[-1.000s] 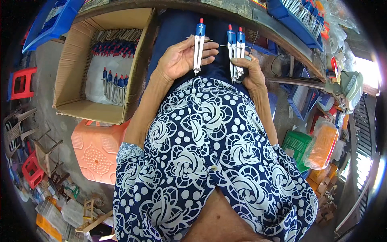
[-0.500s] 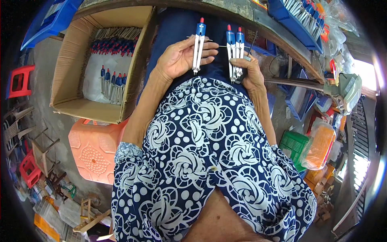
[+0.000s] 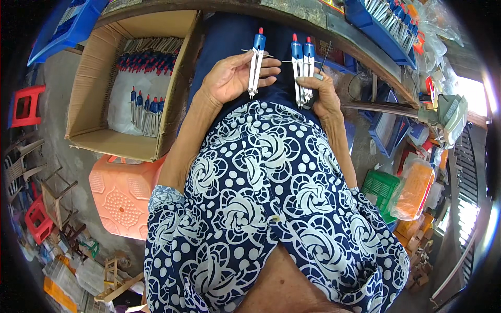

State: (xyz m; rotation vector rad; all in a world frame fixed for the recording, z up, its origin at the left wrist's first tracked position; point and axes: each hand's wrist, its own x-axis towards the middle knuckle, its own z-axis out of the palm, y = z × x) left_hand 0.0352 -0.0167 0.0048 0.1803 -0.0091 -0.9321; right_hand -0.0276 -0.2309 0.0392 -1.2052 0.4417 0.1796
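My left hand holds one drawing compass, upright, between thumb and fingers. It has a blue head, a red tip and pale metal legs. Two similar drawing compasses stand side by side in my right hand, the thumb pressed across their legs. A thin dark rod sticks up from the same hand; what it belongs to is mostly hidden by the fingers. Thin metal bars cross the compasses sideways near both hands. The two hands are a short way apart, above my lap.
On the left, a cardboard box contains several compasses in a stack and a smaller row. An orange stool stands beneath it. A wooden bench edge runs ahead, with a blue tray of compasses at right and another blue tray at left.
The compass in my left hand has dropped slightly. My right hand and its two compasses have shifted a little to the left. Both holds are the same.
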